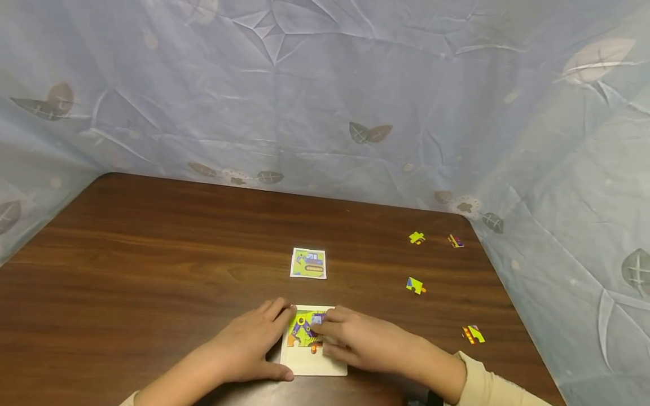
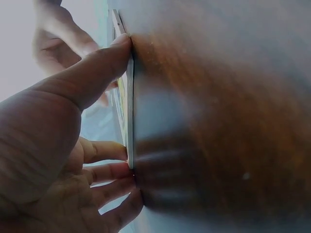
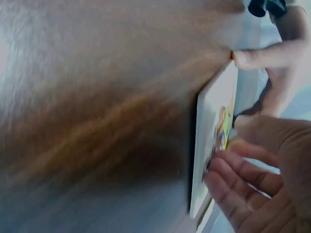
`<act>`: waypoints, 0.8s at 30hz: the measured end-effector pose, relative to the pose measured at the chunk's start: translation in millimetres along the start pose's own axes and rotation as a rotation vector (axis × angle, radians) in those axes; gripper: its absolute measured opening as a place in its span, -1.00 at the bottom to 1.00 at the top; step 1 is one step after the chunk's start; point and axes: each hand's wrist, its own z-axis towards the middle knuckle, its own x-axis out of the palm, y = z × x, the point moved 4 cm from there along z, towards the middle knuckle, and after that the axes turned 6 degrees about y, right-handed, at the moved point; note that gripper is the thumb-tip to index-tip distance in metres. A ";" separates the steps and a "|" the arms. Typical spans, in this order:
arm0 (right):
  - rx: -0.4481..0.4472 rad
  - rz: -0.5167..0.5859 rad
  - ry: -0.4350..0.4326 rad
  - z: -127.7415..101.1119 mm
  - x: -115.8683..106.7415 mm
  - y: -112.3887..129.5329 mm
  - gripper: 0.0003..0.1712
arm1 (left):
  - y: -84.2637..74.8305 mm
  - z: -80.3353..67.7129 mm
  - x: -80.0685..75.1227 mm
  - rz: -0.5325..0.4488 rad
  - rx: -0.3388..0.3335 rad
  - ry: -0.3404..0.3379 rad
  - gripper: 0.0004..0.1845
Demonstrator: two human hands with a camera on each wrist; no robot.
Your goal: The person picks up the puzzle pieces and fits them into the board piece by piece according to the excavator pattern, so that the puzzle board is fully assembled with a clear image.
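A white puzzle tray (image 1: 304, 365) lies flat on the table in front of me, its upper part filled with joined pieces showing a purple digger arm on lime green. My left hand (image 1: 249, 344) holds the tray at its left side, thumb at the near edge and fingers along the far left. Over the tray's right half, my right hand (image 1: 363, 341) has its fingertips down on a jigsaw piece (image 1: 313, 349). Only an orange tab of that piece shows clearly; the hand covers the rest. In the right wrist view, the fingers (image 3: 221, 177) are bent against the tray's surface.
A small picture card (image 1: 308, 264) of a digger lies beyond the tray. Loose puzzle pieces lie on the right, among them a green one (image 1: 415, 285), a red-striped one (image 1: 473, 334) and another (image 1: 417, 238). A patterned cloth (image 1: 315, 101) hangs around the brown table (image 1: 152, 254).
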 end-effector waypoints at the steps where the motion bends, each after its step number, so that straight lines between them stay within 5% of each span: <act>1: 0.011 0.025 -0.001 -2.1 -1.3 -1.8 -0.55 | 0.2 -0.1 0.4 -0.003 0.000 0.002 0.14; 7: 0.078 0.141 -0.200 -23.5 -23.3 -41.2 -0.67 | 0.0 0.0 1.5 -0.013 -0.007 0.010 0.14; 13: 0.331 0.193 -0.517 -67.2 -48.3 -137.4 -0.86 | 0.3 0.3 2.7 -0.011 -0.005 0.008 0.14; 19: 0.690 0.185 -0.559 -112.7 -45.2 -230.6 -0.62 | 3.0 -2.8 5.1 -0.048 -0.023 0.025 0.18; 24: 0.834 0.203 -0.608 -141.0 -34.5 -278.3 -0.57 | 2.0 0.3 3.9 -0.033 -0.011 0.015 0.19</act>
